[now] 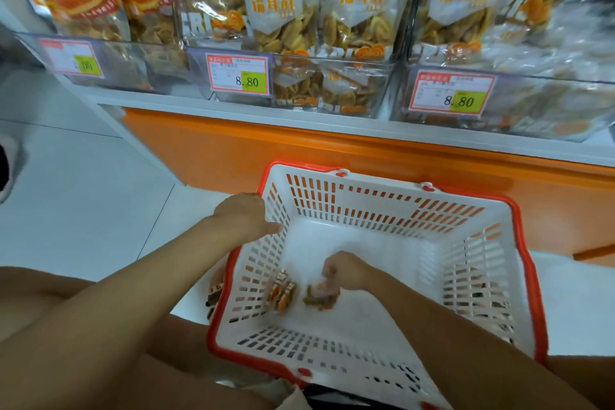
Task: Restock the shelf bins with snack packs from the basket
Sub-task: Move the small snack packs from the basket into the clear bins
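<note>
below, left hand (244, 215) grips basket (479, 197) rim, right hand (344, 271) pinches a snack pack (320, 297) (tags (238, 76) read 8.80).

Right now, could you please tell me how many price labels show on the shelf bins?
3: the left label, the middle label and the right label. Others may lie outside the view.

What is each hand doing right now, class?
Left hand: grips the rim of the basket.
Right hand: closed on a blurred snack pack inside the basket.
</note>
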The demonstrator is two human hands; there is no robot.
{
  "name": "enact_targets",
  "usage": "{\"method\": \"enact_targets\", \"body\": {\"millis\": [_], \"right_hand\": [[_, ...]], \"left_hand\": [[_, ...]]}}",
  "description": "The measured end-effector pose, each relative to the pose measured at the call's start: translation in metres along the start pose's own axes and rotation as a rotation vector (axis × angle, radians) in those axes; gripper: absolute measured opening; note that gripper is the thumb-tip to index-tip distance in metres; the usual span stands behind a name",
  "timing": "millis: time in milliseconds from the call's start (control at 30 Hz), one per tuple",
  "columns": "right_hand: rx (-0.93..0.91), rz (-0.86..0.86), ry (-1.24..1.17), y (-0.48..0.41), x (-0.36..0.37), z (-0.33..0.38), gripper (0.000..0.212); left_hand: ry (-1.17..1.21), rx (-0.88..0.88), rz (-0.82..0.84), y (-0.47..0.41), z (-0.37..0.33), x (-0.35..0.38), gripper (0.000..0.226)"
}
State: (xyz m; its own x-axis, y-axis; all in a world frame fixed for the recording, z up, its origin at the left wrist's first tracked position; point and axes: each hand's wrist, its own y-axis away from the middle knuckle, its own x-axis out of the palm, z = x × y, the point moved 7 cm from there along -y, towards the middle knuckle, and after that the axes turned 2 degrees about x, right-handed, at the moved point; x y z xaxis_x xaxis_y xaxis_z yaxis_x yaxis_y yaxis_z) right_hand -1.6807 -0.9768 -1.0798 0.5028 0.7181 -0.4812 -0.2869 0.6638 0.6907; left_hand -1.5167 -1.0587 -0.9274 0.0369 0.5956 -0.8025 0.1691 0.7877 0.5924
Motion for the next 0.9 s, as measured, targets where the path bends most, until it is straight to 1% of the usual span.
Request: {"method": "enact_targets", "body": {"millis": [33,100,133,233,300,367,400,467,533,633,700,733,800,900], "right_hand": [[-0.025,-0.017,-0.010,0.005,-0.014,0.008,0.009],[-0.084,-0.070,-0.029,0.020,-0.044,0.027,0.008],[-0.108,-0.104,-0.069,0.030,-0.059,0.035,0.008],[-0.150,-0.238,-0.188,0.065,-0.105,0.061,0.019],[-0.175,-0.324,-0.274,0.093,-0.132,0.075,0.014],[-0.238,-0.431,-0.354,0.124,-0.156,0.087,0.015],[-0.266,-0.491,-0.411,0.141,-0.168,0.090,0.017],[-0.306,-0.588,-0.557,0.169,-0.188,0.092,0.018],[-0.354,-0.598,-0.687,0.190,-0.202,0.097,0.021],[-0.396,-0.573,-0.745,0.211,-0.217,0.103,0.030],[-0.394,-0.607,-0.703,0.225,-0.227,0.106,0.045],[-0.393,-0.642,-0.678,0.232,-0.233,0.107,0.049],[-0.408,-0.723,-0.657,0.249,-0.250,0.104,0.039],[-0.411,-0.900,-0.728,0.278,-0.282,0.088,0.016]], "left_hand": [[-0.024,0.002,0.030,0.002,-0.001,0.000,0.062],[-0.075,0.009,0.111,0.007,-0.006,-0.002,0.068],[-0.080,0.017,0.144,0.011,-0.010,-0.005,0.066],[0.051,0.121,0.189,0.024,-0.030,-0.020,0.059],[0.222,0.256,0.187,0.035,-0.049,-0.030,0.060],[0.408,0.390,0.108,0.045,-0.069,-0.046,0.053],[0.496,0.464,0.049,0.051,-0.078,-0.057,0.045],[0.683,0.577,-0.014,0.065,-0.094,-0.081,0.029],[0.831,0.634,-0.076,0.076,-0.103,-0.105,0.030],[0.929,0.704,-0.268,0.089,-0.113,-0.142,0.020],[0.929,0.742,-0.357,0.098,-0.122,-0.161,0.019],[0.919,0.754,-0.378,0.103,-0.127,-0.168,0.017],[0.918,0.769,-0.394,0.106,-0.137,-0.179,0.015],[0.930,0.689,-0.434,0.097,-0.139,-0.189,0.020]]}}
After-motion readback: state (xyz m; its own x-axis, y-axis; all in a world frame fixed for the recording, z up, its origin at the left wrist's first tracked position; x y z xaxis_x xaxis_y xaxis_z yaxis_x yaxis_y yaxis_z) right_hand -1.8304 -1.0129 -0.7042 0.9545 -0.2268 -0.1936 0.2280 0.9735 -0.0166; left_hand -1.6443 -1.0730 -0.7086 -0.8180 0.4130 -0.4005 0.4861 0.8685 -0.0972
